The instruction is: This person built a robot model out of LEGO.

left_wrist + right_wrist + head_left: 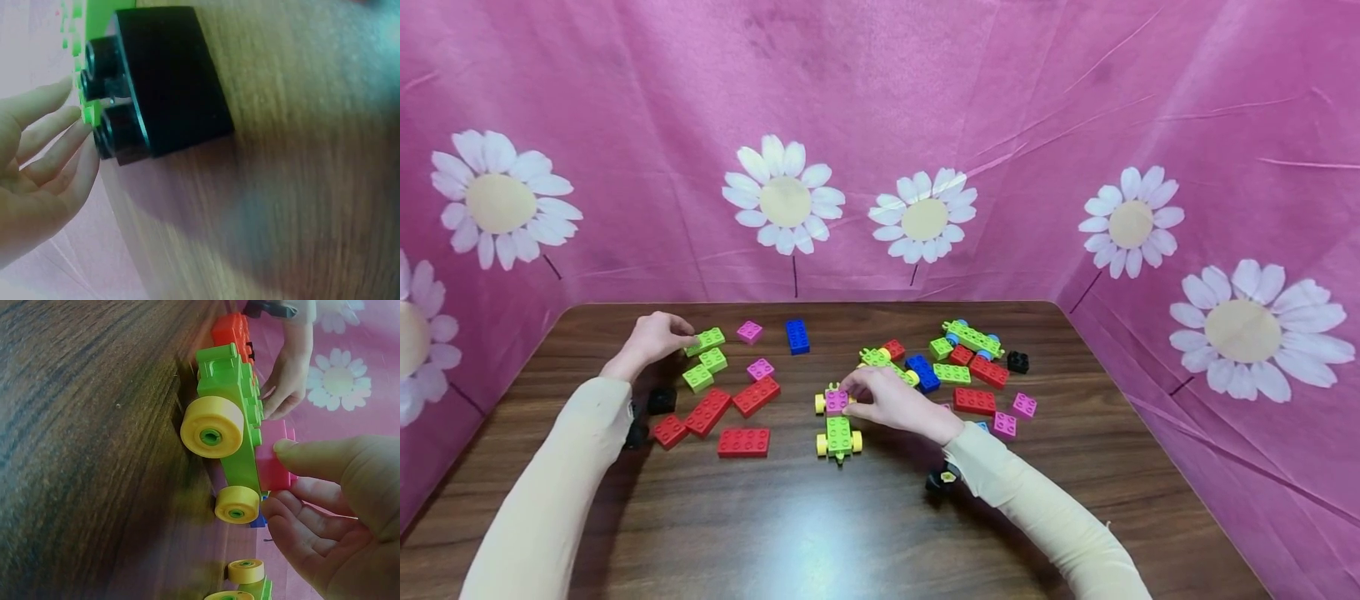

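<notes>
In the head view my right hand [898, 402] pinches a pink brick [837, 403] between thumb and fingers. That pink brick sits on the far end of a green wheeled base [838, 437] with yellow wheels. The right wrist view shows the thumb on the studded side of the pink brick [272, 455], against the green base [224, 387]. At the far left of the table, my left hand [658, 336] holds the end of a long green brick [707, 340] with its fingertips. A black brick [172, 81] overlaps the green one in the left wrist view.
Two green bricks [713, 360], several red bricks [744, 442], pink bricks [749, 332] and a blue brick [797, 337] lie left of the base. On the right are another yellow-wheeled base [876, 358], a blue-wheeled base [973, 338] and more bricks [974, 401]. A pink flowered cloth hangs behind.
</notes>
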{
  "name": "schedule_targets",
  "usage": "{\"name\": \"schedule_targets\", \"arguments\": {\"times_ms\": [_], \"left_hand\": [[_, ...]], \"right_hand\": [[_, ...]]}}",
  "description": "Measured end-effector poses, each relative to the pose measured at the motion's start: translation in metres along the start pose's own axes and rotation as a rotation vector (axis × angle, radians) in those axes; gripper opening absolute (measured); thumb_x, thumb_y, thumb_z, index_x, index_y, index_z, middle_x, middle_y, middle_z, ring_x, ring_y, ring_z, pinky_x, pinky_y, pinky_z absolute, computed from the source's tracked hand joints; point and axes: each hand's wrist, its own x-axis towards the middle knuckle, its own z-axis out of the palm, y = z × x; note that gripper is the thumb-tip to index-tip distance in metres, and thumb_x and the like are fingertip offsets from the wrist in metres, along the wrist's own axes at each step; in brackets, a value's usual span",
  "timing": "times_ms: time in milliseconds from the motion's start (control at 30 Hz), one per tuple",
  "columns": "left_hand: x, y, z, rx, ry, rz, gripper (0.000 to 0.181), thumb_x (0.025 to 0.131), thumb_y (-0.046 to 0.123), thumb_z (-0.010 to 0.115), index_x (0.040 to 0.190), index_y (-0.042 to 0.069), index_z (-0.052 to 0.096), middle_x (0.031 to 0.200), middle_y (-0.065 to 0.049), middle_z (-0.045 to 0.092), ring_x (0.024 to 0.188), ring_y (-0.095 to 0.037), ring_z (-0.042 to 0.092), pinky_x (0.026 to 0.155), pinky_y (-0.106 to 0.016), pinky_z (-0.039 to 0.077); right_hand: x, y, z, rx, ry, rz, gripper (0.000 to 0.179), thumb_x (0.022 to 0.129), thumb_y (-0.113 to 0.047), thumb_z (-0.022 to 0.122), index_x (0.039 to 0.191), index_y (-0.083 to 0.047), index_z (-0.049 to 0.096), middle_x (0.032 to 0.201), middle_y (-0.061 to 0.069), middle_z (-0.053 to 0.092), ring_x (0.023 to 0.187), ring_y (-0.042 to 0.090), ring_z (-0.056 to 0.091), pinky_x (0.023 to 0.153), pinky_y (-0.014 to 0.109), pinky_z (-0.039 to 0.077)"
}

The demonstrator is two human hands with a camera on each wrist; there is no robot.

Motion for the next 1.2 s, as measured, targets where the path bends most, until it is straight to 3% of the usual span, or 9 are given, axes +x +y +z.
{"name": "schedule_targets", "arguments": {"times_ms": [100, 467, 700, 867, 1200], "left_hand": [[0.0005, 0.0023, 0.0004, 0.0, -0.027, 0.004, 0.039, 0.088, 0.019, 0.07, 0.112, -0.012, 0.066, 0.11, -0.029, 0.069, 0.107, -0.05, 0.058, 0.094, -0.061, 0.046], [0.0046, -0.0033, 0.0034, -0.027, -0.063, 0.023, 0.044, 0.083, 0.011, 0.072, 0.118, -0.013, 0.062, 0.112, -0.032, 0.068, 0.102, -0.047, 0.063, 0.084, -0.052, 0.054], [0.0074, -0.0008, 0.0045, 0.018, -0.072, 0.062, 0.044, 0.078, 0.007, 0.074, 0.115, -0.014, 0.063, 0.11, -0.033, 0.068, 0.103, -0.049, 0.062, 0.087, -0.056, 0.052], [0.0089, -0.0003, 0.0054, 0.068, -0.06, 0.099, 0.043, 0.076, 0.008, 0.075, 0.111, -0.015, 0.065, 0.104, -0.033, 0.069, 0.1, -0.048, 0.064, 0.088, -0.057, 0.051], [0.0067, -0.0051, 0.0047, 0.099, -0.021, 0.099, 0.042, 0.074, 0.01, 0.076, 0.107, -0.015, 0.066, 0.099, -0.03, 0.071, 0.095, -0.047, 0.065, 0.087, -0.057, 0.051]], "right_hand": [[-0.0006, 0.0008, -0.0002, -0.004, 0.005, -0.006, 0.031, 0.09, -0.023, 0.074, 0.116, -0.006, 0.068, 0.107, 0.005, 0.073, 0.095, 0.014, 0.068, 0.086, 0.028, 0.058], [-0.0019, 0.0022, 0.001, -0.035, 0.031, -0.056, 0.03, 0.09, -0.025, 0.073, 0.115, -0.008, 0.069, 0.107, 0.004, 0.071, 0.095, 0.013, 0.066, 0.086, 0.025, 0.057], [-0.0036, 0.0025, 0.0004, -0.056, 0.046, -0.079, 0.03, 0.09, -0.025, 0.074, 0.114, -0.008, 0.069, 0.106, 0.004, 0.071, 0.094, 0.013, 0.067, 0.085, 0.025, 0.057], [-0.0041, 0.0012, -0.0001, -0.063, 0.052, -0.08, 0.03, 0.09, -0.025, 0.074, 0.114, -0.008, 0.07, 0.105, 0.004, 0.071, 0.094, 0.013, 0.067, 0.085, 0.025, 0.057], [-0.0057, 0.0004, -0.0008, -0.054, 0.052, -0.096, 0.029, 0.09, -0.024, 0.074, 0.113, -0.008, 0.07, 0.106, 0.004, 0.071, 0.094, 0.015, 0.068, 0.085, 0.026, 0.057]]}}
